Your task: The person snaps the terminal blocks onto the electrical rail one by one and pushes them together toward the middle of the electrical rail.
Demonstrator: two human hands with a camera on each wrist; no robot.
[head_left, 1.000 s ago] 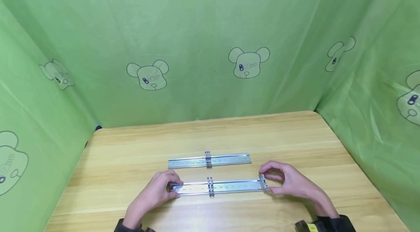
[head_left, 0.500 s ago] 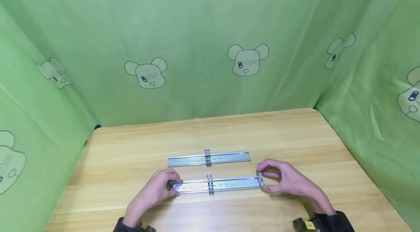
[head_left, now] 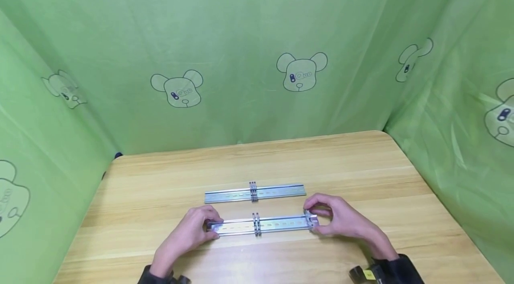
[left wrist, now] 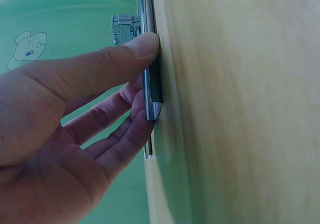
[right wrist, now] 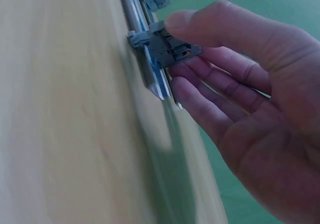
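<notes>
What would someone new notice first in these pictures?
Two metal rails lie parallel on the wooden table. The left hand holds the near rail at one end, and the right hand pinches a grey clip on its other end. Green bear-print cloth walls it in.

Bright even light, blurred wrist views.

Silvery grey on both metal rails: the near rail (head_left: 261,225) and the far rail (head_left: 255,192), each dotted with pale yellowish slots. Grey too on the small clip (head_left: 311,220) at the near rail's end (darker in the right wrist view). Light honey wood grain across the table (head_left: 361,172). Bright green on the backdrop cloth (head_left: 241,30), printed with outlined bear heads (head_left: 301,71). Black at the sleeve (head_left: 397,270).
</notes>
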